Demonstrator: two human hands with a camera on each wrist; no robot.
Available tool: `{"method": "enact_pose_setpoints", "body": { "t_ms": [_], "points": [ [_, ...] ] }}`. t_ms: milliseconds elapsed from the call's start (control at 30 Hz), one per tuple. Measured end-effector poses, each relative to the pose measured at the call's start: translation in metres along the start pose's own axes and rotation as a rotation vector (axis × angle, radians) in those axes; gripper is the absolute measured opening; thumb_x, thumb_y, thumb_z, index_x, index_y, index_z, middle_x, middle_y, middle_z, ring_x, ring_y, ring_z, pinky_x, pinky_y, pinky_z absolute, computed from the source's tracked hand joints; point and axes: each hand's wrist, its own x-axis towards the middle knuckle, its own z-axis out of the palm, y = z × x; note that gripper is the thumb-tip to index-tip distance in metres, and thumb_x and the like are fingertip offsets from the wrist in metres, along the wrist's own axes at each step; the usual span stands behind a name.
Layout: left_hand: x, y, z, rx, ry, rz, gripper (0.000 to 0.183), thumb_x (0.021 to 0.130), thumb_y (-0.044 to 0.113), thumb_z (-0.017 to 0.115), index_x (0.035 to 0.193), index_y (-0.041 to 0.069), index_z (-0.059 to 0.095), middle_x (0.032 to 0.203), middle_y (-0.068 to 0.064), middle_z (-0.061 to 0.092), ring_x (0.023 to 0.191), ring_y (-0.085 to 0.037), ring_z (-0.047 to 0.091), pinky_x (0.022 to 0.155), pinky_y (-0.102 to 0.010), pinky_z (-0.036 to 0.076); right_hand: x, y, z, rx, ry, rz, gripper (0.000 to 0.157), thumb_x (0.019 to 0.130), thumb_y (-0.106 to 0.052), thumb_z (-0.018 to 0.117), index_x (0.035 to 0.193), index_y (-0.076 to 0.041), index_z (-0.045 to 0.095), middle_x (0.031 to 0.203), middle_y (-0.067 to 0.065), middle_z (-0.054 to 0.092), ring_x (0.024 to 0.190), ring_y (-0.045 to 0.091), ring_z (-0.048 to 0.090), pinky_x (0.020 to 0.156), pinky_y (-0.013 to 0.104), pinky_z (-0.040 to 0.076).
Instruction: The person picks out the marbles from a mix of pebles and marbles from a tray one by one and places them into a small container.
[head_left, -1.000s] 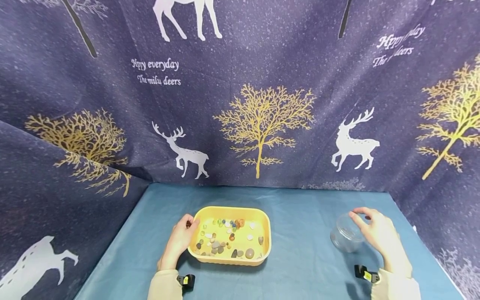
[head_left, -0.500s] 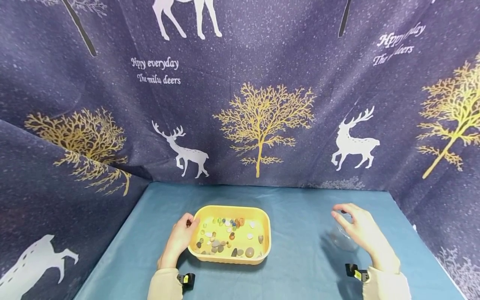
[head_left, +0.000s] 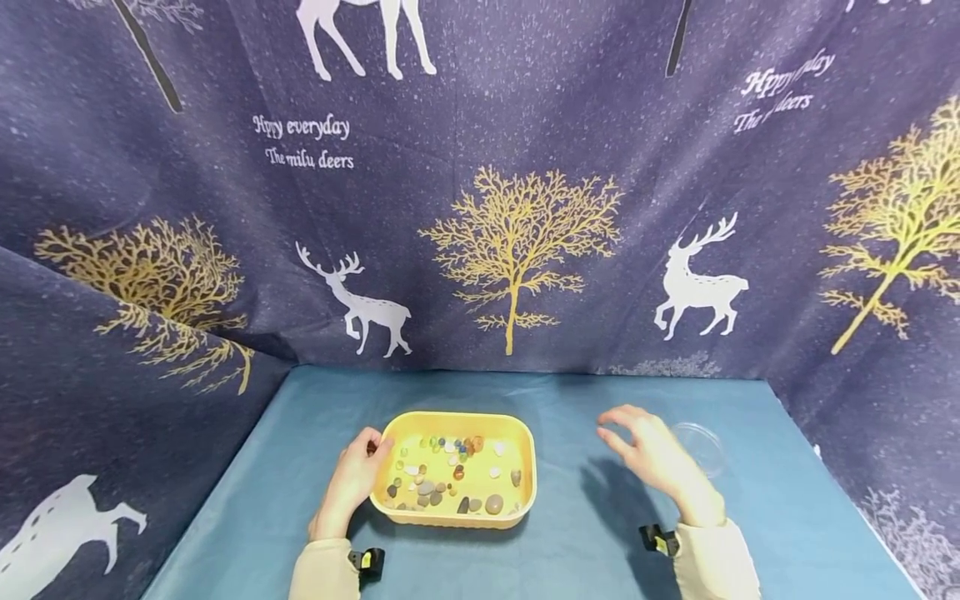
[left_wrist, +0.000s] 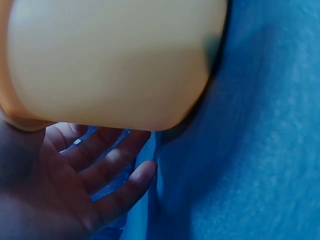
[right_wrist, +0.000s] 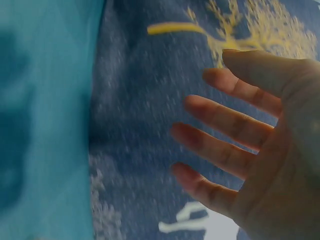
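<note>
A yellow plastic basin (head_left: 450,520) sits left of centre on the table, with several pebbles (head_left: 426,487) and coloured glass marbles (head_left: 477,444) scattered over its floor. My left hand (head_left: 351,479) holds its left end, thumb at the rim. The left wrist view shows the basin's outer wall (left_wrist: 115,65) above my fingers (left_wrist: 125,192), some partly hidden behind it. My right hand (head_left: 654,457) hovers over the table between basin and jar, holding nothing. Its fingers (right_wrist: 220,120) are spread and slightly bent in the right wrist view. Partly behind this hand stands a clear round jar (head_left: 703,446).
A blue-green cloth (head_left: 558,550) covers the table. Dark blue curtains (head_left: 420,208) printed with deer and trees rise at the back and both sides. Each wrist carries a small black camera (head_left: 370,565).
My right hand has moved left from the rim of the clear jar toward the basin, leaving the jar behind. The left hand stays on the basin, and the head view shifts slightly.
</note>
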Motion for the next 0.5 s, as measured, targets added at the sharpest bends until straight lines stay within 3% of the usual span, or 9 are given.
{"method": "enact_pose_setpoints", "body": {
  "t_ms": [233,500],
  "points": [
    [0.000,-0.002,0.000,0.002,-0.009,-0.011,0.021,0.102,0.028,0.055,0.092,0.010,0.050,0.079,-0.005,0.048,0.065,-0.018,0.046,0.058,-0.030,0.037,0.023,-0.018,0.021,-0.068,-0.134,-0.045,0.012,0.088,-0.019,0.073,0.099,-0.015,0.071,0.102,0.001,0.066,0.097,0.023,0.063,0.083,0.043,0.050],
    [0.000,-0.001,-0.001,0.005,-0.015,-0.010,0.021,0.102,0.027,0.054,0.091,0.010,0.050,0.083,-0.006,0.050,0.068,-0.019,0.047,0.061,-0.032,0.038,0.051,-0.037,0.043,-0.059,-0.281,-0.206,0.013,0.090,-0.019,0.072,0.102,-0.015,0.071,0.101,0.001,0.063,0.089,0.020,0.062,0.074,0.039,0.051]
  ]
}}
